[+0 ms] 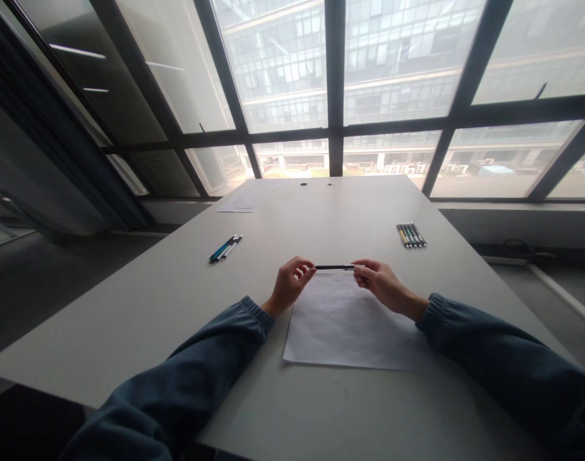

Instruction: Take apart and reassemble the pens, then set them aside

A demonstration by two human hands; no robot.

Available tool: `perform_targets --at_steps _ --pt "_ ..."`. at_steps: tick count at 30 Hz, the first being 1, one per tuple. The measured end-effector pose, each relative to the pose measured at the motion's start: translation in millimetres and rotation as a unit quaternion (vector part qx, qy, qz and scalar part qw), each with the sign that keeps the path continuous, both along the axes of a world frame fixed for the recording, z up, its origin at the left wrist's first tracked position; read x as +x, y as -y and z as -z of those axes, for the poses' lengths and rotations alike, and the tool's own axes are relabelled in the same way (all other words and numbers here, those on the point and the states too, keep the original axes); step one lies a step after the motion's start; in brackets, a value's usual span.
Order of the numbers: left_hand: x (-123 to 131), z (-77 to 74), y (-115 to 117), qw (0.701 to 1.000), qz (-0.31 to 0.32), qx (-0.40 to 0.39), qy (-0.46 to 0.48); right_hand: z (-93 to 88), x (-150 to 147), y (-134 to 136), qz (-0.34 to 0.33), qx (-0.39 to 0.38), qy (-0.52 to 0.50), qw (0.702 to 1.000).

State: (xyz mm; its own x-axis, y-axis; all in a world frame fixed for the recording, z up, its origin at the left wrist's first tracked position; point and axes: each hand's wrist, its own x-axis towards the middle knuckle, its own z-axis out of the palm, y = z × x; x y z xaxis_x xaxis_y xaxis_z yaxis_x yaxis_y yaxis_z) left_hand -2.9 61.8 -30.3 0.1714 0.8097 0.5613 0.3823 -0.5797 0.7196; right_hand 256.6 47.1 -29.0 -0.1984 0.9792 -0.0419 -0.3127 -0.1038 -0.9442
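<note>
A dark pen (334, 267) is held level between my two hands, above the far edge of a white sheet of paper (350, 333). My left hand (291, 282) pinches its left end between thumb and fingers. At the other end, by the clip, my right hand (381, 283) is closed on the same pen. To the left lies a loose group of pens (225, 249), some dark, one blue and one white. Several pens in a neat row (411, 235) lie to the right, beyond my right hand.
The white table (177, 320) stretches away towards tall windows (282, 64). Near its far left edge lie more paper sheets (248, 197). A small dark round spot (303, 184) shows at the far end. A dark curtain (56, 121) hangs at the left.
</note>
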Motion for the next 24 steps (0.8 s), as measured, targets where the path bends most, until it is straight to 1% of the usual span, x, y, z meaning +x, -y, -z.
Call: perform_targets --at_steps 3,8,12,17,20,24 --pt "0.5 0.6 0.5 1.000 0.014 0.010 -0.002 2.5 0.0 -0.4 -0.022 0.022 0.028 0.999" --pt "0.4 -0.5 0.4 0.999 0.024 0.026 -0.027 4.2 0.6 0.0 -0.013 0.058 0.049 0.997" --pt "-2.0 -1.3 0.2 0.993 0.048 0.060 -0.093 4.2 1.1 0.9 -0.021 0.054 0.037 0.998" --pt "-5.4 0.5 0.0 0.980 0.044 0.101 -0.166 3.4 0.6 2.4 -0.044 0.042 0.024 0.998" --pt "-6.3 1.0 -0.2 0.975 0.046 0.118 -0.182 3.1 0.2 3.1 -0.048 0.040 0.024 0.998" --pt "-7.6 1.9 -1.6 0.974 0.046 0.132 -0.177 3.4 0.1 3.7 -0.055 0.037 0.026 0.997"
